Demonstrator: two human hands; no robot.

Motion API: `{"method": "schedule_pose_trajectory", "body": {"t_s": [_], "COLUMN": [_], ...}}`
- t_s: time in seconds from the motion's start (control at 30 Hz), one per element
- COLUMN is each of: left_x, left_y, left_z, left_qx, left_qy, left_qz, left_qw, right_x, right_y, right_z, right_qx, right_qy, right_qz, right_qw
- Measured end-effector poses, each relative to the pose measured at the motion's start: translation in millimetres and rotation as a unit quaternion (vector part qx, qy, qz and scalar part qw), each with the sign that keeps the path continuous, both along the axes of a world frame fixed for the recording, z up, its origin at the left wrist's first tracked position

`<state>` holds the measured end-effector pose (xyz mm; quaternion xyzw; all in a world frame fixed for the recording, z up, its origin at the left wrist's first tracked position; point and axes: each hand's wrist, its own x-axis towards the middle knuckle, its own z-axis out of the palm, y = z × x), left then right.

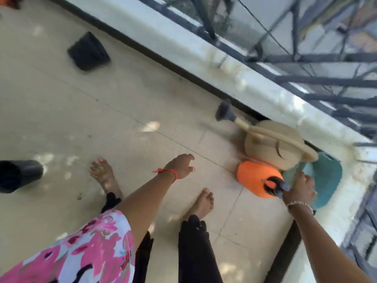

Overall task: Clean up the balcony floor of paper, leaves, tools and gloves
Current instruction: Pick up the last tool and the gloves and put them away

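A single head-worn camera looks steeply down from standing height at the floor (122, 88). The person's own feet (201, 203) sit low in the middle, and both arms (142, 201) enter from the bottom edge. The frame is tilted, so the ledge (183, 50) and railing (306, 58) run diagonally across the upper right.

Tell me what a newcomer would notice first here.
The orange bottle by the balcony corner stands out, its dark top gripped by the right hand. A beige watering can sits just behind it beside the wall. The left hand hangs open above the floor, and a black pot lies on its side far left.
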<state>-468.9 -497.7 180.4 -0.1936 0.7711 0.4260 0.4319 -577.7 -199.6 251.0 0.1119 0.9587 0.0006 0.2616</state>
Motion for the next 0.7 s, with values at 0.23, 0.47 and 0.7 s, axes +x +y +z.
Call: {"method": "schedule_pose_trajectory", "body": {"t_s": [0.23,0.47,0.7], "left_x": [73.2,139.4,208.2], "left_y": [-167.1,-323.4,-460.0], "left_z": [18.7,37.7,58.8], "left_qx": [-0.061,-0.091,-0.114], "left_qy": [-0.024,-0.014,-0.008], "left_qz": [0.116,0.255,0.365], "left_qw": [0.991,0.963,0.924], "right_x": [7.5,51.2,111.1], "right_y": [-218.0,-482.0,-679.5], "right_z": [6.9,1.4,10.3], "right_qx": [-0.058,-0.118,-0.127], "right_qy": [-0.029,-0.098,-0.185], "right_qz": [0.157,0.351,0.442], "right_qw": [0.985,0.924,0.868]}}
